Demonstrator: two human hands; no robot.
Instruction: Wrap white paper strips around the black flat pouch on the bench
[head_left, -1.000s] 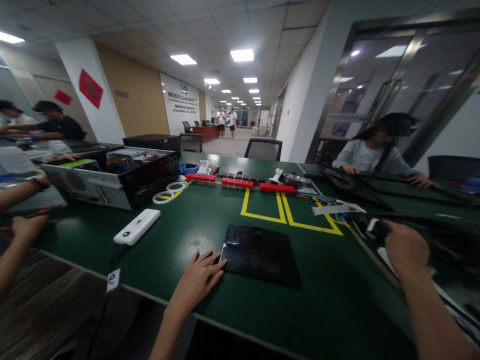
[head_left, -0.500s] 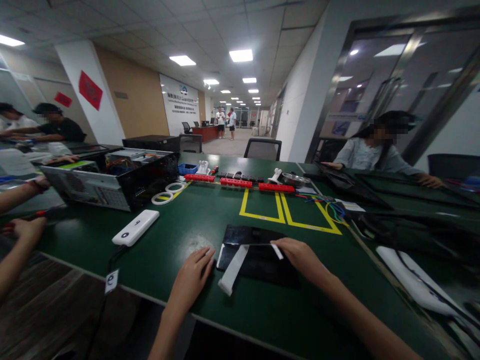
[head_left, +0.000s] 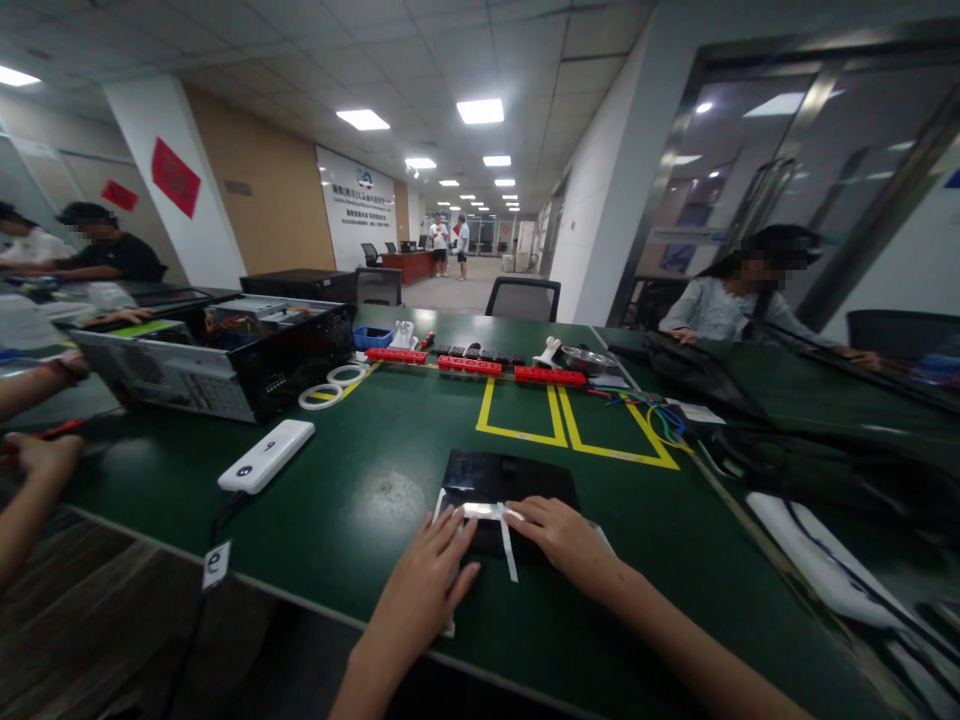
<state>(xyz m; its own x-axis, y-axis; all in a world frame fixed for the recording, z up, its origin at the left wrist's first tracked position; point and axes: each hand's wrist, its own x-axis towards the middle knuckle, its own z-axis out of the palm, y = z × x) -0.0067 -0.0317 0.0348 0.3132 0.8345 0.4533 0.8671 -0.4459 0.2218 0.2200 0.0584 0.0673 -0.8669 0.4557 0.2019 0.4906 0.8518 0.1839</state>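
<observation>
A glossy black flat panel (head_left: 517, 480) lies on the green table in front of me, its exact kind unclear. A short shiny white strip (head_left: 481, 510) runs across it. From the strip's right end a narrow white piece (head_left: 510, 555) hangs toward me. My left hand (head_left: 429, 575) rests with outstretched fingers on the strip's left end, thumb spread away. Under that hand a pale ribbon-like band is mostly hidden; only a bit of its end (head_left: 449, 630) shows. My right hand (head_left: 566, 540) lies flattened over the panel, fingertips at the strip's right end.
Left stand an open computer case (head_left: 202, 355), a white power bank (head_left: 267, 456) with a cable, and two white rings (head_left: 321, 397). Red holders (head_left: 469, 366) line the back near yellow tape outlines (head_left: 525, 437). A co-worker's hand (head_left: 45, 465) is at far left; another person (head_left: 739, 290) sits right.
My right hand has moved left and down, bringing the white strip flat onto the panel. My left hand has shifted right onto it, covering most of the pale band.
</observation>
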